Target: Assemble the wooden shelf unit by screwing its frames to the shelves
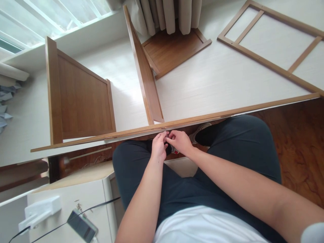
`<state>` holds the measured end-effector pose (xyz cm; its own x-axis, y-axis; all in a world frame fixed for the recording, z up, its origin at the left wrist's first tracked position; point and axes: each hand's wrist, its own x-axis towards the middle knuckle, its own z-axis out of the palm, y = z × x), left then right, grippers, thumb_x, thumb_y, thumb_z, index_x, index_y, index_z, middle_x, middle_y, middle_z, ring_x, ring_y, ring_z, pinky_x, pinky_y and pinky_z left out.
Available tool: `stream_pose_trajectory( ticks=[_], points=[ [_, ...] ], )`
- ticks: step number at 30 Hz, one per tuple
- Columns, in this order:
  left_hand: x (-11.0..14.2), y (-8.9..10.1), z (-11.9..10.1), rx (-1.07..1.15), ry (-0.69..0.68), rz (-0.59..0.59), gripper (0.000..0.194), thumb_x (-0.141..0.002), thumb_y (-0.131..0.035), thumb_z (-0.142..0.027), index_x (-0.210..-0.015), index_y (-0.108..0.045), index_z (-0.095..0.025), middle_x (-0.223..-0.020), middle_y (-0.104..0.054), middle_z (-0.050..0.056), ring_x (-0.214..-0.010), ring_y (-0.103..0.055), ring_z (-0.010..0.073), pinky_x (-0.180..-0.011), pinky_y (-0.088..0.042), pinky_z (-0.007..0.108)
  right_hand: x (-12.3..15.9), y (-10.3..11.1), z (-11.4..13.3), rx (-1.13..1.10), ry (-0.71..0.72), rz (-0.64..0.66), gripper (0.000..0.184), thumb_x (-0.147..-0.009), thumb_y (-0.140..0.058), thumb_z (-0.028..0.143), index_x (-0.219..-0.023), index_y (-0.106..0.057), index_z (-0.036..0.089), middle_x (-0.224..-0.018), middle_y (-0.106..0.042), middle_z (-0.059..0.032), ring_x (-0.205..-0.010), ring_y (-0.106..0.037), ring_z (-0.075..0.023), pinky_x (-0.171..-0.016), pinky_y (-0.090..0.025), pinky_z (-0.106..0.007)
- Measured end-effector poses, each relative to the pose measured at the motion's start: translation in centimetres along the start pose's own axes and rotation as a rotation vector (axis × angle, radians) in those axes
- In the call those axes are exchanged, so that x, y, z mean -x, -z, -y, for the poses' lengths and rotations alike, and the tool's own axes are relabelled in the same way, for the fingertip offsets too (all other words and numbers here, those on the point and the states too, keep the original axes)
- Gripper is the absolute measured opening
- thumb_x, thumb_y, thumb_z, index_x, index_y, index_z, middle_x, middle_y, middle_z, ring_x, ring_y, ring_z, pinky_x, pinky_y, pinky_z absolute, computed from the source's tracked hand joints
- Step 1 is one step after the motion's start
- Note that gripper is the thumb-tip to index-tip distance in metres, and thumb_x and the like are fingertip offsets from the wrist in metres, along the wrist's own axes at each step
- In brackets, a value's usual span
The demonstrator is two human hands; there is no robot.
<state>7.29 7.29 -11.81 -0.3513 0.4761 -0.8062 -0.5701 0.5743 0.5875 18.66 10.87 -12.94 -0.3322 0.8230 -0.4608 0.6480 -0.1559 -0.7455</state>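
Observation:
My left hand [159, 145] and my right hand [179, 141] meet fingertip to fingertip at the near edge of a long wooden board [227, 113] that runs across the view. Both hands pinch something small at that edge; it is too small to make out. An upright wooden panel [145, 74] joins the long board just above my hands. A second, framed wooden panel [81, 101] stands upright at the left end of the board. My knees in dark trousers are below the hands.
A flat wooden panel [174, 49] lies by the curtain at the back. An open wooden frame [268, 64] lies at the back right. A white cabinet [76, 199] at lower left carries a phone [82, 225], a cable and a white adapter [40, 211].

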Motion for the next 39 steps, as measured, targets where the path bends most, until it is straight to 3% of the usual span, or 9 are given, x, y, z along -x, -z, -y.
stream_pose_trajectory(
  ticks=[11,19,25,29,39],
  points=[
    [0.0,-0.1,-0.4,0.002,0.044,-0.030,0.029,-0.064,-0.079,-0.039,-0.084,-0.074,-0.017,-0.075,-0.066,0.001,-0.064,-0.055,0.0101,-0.056,-0.031,0.021,-0.5,-0.6,-0.2,-0.156,-0.048,0.039,0.017,-0.081,-0.071,0.033,-0.076,-0.075,0.018,-0.070,-0.072,-0.0019,-0.062,-0.061,-0.0122,-0.058,-0.037,-0.022],
    [-0.2,-0.2,-0.2,0.002,0.039,-0.052,0.022,-0.062,-0.075,-0.034,-0.074,-0.067,-0.017,-0.073,-0.067,0.002,-0.063,-0.055,0.0111,-0.055,-0.031,0.022,-0.4,-0.9,0.0,-0.436,-0.169,0.140,0.024,-0.082,-0.067,0.036,-0.074,-0.073,0.014,-0.059,-0.065,-0.0015,-0.053,-0.056,-0.0108,-0.052,-0.039,-0.020],
    [-0.6,0.0,0.2,-0.016,0.023,-0.009,0.022,-0.066,-0.074,-0.036,-0.077,-0.066,-0.018,-0.069,-0.066,0.001,-0.058,-0.055,0.0114,-0.054,-0.032,0.024,-0.5,-1.1,-0.2,-0.572,-0.194,0.160,0.028,-0.078,-0.069,0.036,-0.061,-0.063,0.015,-0.047,-0.054,0.0023,-0.046,-0.047,-0.0080,-0.049,-0.036,-0.020],
    [-0.4,0.0,0.1,-0.025,0.021,0.017,0.022,-0.069,-0.072,-0.036,-0.081,-0.067,-0.019,-0.067,-0.065,0.001,-0.055,-0.056,0.0119,-0.052,-0.033,0.024,-0.6,-1.6,-0.7,-0.669,-0.222,0.177,0.032,-0.076,-0.070,0.041,-0.058,-0.060,0.016,-0.048,-0.054,0.0022,-0.045,-0.045,-0.0076,-0.047,-0.034,-0.020],
    [0.1,-0.6,-0.6,-0.022,-0.003,0.100,0.023,-0.070,-0.072,-0.039,-0.070,-0.061,-0.019,-0.054,-0.055,0.000,-0.051,-0.056,0.0136,-0.048,-0.030,0.024,-0.4,-1.5,-0.2,-0.768,-0.279,0.245,0.040,-0.075,-0.073,0.048,-0.056,-0.057,0.017,-0.049,-0.055,0.0015,-0.044,-0.043,-0.0068,-0.044,-0.029,-0.020]
  ],
)
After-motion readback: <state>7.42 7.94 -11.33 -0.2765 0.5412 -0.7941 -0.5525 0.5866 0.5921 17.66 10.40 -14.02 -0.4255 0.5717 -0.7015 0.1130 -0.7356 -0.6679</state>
